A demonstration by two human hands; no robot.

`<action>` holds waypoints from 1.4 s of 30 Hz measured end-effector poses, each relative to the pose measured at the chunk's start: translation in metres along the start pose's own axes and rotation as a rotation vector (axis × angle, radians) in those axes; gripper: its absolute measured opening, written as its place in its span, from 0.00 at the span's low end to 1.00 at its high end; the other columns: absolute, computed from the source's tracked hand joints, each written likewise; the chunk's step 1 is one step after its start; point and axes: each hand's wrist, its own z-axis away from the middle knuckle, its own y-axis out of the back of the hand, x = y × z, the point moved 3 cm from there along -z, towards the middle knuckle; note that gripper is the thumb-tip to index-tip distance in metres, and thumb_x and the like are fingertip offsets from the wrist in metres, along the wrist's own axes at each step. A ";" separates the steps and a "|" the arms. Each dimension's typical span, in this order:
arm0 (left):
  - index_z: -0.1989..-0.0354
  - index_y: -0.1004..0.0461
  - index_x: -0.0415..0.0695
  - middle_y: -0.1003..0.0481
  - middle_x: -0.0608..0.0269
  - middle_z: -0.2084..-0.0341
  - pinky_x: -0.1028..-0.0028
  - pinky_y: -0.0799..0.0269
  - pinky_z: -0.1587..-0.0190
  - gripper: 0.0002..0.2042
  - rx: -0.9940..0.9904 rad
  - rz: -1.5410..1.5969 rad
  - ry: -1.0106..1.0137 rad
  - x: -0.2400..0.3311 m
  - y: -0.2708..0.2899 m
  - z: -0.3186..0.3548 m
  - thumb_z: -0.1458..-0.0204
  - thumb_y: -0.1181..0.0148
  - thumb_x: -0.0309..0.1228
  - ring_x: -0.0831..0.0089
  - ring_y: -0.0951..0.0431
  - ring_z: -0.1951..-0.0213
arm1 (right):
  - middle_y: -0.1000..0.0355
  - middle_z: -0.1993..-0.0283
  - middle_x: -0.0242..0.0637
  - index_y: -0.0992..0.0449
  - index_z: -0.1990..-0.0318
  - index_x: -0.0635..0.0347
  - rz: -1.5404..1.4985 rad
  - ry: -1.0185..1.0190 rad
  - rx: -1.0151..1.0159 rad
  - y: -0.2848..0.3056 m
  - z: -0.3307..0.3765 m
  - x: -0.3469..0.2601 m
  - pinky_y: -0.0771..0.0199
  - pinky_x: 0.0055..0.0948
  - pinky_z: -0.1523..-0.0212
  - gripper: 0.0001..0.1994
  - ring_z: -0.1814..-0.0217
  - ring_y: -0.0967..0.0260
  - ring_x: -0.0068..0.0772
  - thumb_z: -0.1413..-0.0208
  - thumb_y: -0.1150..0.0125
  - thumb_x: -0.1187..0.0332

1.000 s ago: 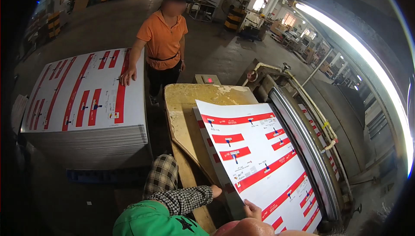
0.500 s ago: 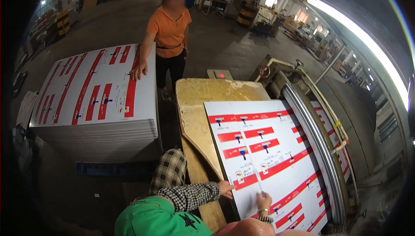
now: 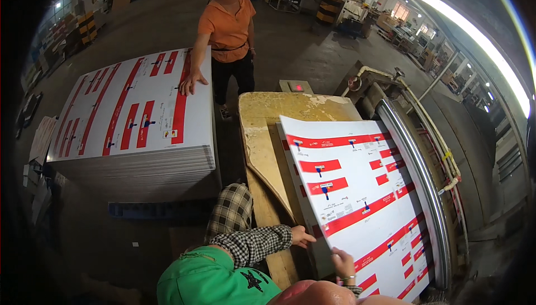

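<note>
A large white printed sheet with red bars lies tilted over a worn wooden board, reaching to a long metal roller on the right. My left hand, in a checkered sleeve, grips the sheet's near left edge. My right hand, with a band on the wrist, holds the sheet's near edge a little further right. A green cloth covers my front at the bottom.
To the left, a tall stack of the same printed sheets stands on a blue pallet. A person in an orange shirt stands behind it with one hand on the stack. The machine frame with pipes runs along the right.
Both my hands have slid a little to the right along the sheet's near edge, and the sheet has shifted toward the roller. The other person keeps a hand on the stack.
</note>
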 end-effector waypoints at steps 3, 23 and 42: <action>0.61 0.32 0.28 0.27 0.46 0.65 0.66 0.27 0.60 0.14 0.250 -0.092 0.005 -0.024 0.022 -0.028 0.49 0.49 0.28 0.60 0.25 0.65 | 0.26 0.60 0.49 0.26 0.57 0.70 0.000 0.087 0.164 0.031 0.011 -0.034 0.30 0.26 0.55 0.14 0.58 0.27 0.34 0.51 0.48 0.72; 0.50 0.37 0.34 0.28 0.47 0.57 0.61 0.23 0.65 0.20 -0.008 0.140 -0.016 -0.006 -0.008 -0.003 0.45 0.49 0.36 0.54 0.24 0.59 | 0.28 0.72 0.46 0.27 0.69 0.71 0.209 -0.144 0.302 0.000 -0.035 0.067 0.32 0.36 0.63 0.11 0.68 0.31 0.43 0.59 0.43 0.71; 0.61 0.30 0.30 0.25 0.50 0.72 0.65 0.23 0.64 0.13 0.118 0.077 -0.063 -0.011 0.008 -0.011 0.54 0.48 0.25 0.61 0.23 0.74 | 0.25 0.62 0.45 0.26 0.56 0.68 0.052 -0.005 0.082 0.023 0.008 -0.023 0.29 0.22 0.60 0.14 0.61 0.29 0.23 0.49 0.47 0.70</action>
